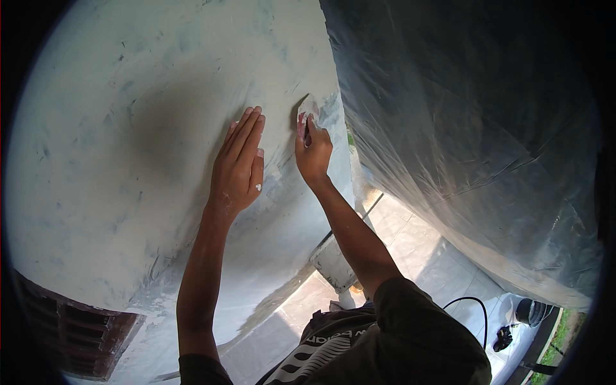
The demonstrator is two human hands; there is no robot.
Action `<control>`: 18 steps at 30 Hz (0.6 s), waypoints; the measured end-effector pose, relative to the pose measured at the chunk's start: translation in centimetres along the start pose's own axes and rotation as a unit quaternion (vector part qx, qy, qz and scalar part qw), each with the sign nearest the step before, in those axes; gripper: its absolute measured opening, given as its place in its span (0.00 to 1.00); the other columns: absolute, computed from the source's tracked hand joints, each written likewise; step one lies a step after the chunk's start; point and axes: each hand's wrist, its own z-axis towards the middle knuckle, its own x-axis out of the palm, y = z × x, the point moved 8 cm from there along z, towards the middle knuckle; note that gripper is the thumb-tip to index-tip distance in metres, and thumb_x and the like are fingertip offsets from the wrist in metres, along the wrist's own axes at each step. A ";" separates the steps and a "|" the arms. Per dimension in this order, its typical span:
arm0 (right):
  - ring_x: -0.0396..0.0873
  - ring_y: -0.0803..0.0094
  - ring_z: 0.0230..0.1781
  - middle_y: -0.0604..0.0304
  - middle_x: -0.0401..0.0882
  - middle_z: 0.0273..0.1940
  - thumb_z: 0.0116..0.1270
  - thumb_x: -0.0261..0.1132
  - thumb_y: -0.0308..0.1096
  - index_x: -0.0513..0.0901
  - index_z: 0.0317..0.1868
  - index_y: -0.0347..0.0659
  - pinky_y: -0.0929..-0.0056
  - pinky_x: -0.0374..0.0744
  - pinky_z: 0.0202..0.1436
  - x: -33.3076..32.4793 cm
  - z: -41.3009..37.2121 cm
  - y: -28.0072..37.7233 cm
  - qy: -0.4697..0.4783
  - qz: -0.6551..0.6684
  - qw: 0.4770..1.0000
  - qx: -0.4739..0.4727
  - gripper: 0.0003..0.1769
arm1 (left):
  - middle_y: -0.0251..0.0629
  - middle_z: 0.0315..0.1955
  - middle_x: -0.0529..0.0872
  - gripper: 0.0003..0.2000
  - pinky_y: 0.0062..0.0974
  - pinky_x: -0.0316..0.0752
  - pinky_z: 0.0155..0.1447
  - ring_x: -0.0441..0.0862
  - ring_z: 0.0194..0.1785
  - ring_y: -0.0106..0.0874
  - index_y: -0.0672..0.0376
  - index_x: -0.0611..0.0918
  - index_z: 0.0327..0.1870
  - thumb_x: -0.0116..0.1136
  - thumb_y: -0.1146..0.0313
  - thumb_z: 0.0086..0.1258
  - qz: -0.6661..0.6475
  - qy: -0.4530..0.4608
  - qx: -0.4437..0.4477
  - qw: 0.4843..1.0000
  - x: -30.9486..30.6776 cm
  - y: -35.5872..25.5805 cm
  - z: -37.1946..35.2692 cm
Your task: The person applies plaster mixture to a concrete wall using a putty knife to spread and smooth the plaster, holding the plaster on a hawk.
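Note:
My left hand [239, 165] lies flat against a pale plastered wall [128, 128], fingers together and pointing up, holding nothing. My right hand [312, 147] is just to its right, closed on a small putty scraper [309, 108] whose whitish blade presses on the wall near its right edge. Smears of white filler cover the wall and my fingers. The scraper's handle is mostly hidden inside my fist.
A sheet of translucent grey plastic [475, 128] hangs over the structure to the right. Far below are paved tiles [410, 237], a black cable [471, 301], a dark bucket [531, 312] and a strip of grass. Bare red brick [77, 333] shows at lower left.

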 end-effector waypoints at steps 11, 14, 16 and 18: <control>0.70 0.68 0.25 0.56 0.71 0.23 0.55 0.69 0.19 0.83 0.58 0.30 0.71 0.71 0.27 -2.2 -5.6 5.4 0.055 0.111 0.992 -0.023 0.27 | 0.51 0.71 0.70 0.25 0.46 0.56 0.80 0.64 0.77 0.44 0.71 0.70 0.70 0.44 0.78 0.71 0.022 -0.010 0.007 1.000 -0.8 0.7 0.0; 0.72 0.59 0.30 0.54 0.75 0.27 0.58 0.65 0.20 0.80 0.59 0.26 0.62 0.75 0.34 -2.1 2.6 3.3 0.002 0.039 0.999 -0.007 0.25 | 0.51 0.71 0.70 0.25 0.46 0.57 0.80 0.64 0.77 0.44 0.70 0.69 0.70 0.43 0.78 0.71 0.018 -0.011 -0.005 1.000 -0.9 0.5 -0.1; 0.73 0.57 0.31 0.53 0.76 0.28 0.58 0.65 0.21 0.79 0.59 0.25 0.61 0.76 0.35 -1.1 5.0 2.9 -0.011 0.006 1.000 -0.011 0.26 | 0.51 0.71 0.70 0.25 0.46 0.57 0.80 0.64 0.77 0.44 0.70 0.69 0.70 0.42 0.78 0.71 0.018 -0.012 -0.004 1.000 -0.8 0.3 -0.1; 0.78 0.53 0.38 0.49 0.80 0.31 0.58 0.67 0.23 0.78 0.60 0.25 0.58 0.79 0.42 1.0 5.3 2.9 0.026 -0.048 0.998 -0.001 0.27 | 0.51 0.71 0.70 0.25 0.46 0.57 0.80 0.64 0.77 0.44 0.71 0.69 0.70 0.42 0.78 0.71 0.015 -0.012 -0.001 1.000 -0.7 0.0 0.0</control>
